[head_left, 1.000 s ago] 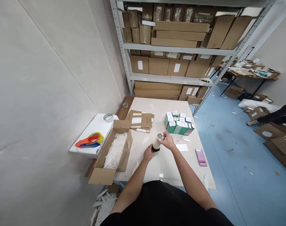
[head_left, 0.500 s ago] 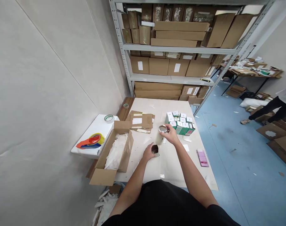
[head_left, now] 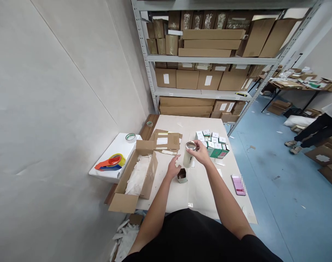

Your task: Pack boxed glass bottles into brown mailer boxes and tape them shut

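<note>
My right hand (head_left: 202, 153) grips a pale cylindrical canister (head_left: 188, 159) with a shiny metal top, holding it upright above the table. To its left, my left hand (head_left: 174, 167) is empty with fingers apart. Just below that hand, a small box (head_left: 182, 176) stands on the table with its dark inside facing up. Beyond my right hand sits a cluster of several small green and white boxes (head_left: 213, 145).
On the left, an open carton (head_left: 148, 178) holds white packing paper (head_left: 138, 173). Flattened cardboard (head_left: 168, 140) lies behind it. A tape dispenser (head_left: 111, 162) rests on a white box. A phone (head_left: 238, 185) lies at right. Shelving (head_left: 198, 92) stands behind; a person (head_left: 316, 129) stands far right.
My left hand has let go of the small box and moved up toward the canister. The canister, in my right hand, has risen slightly. The view has shifted a little.
</note>
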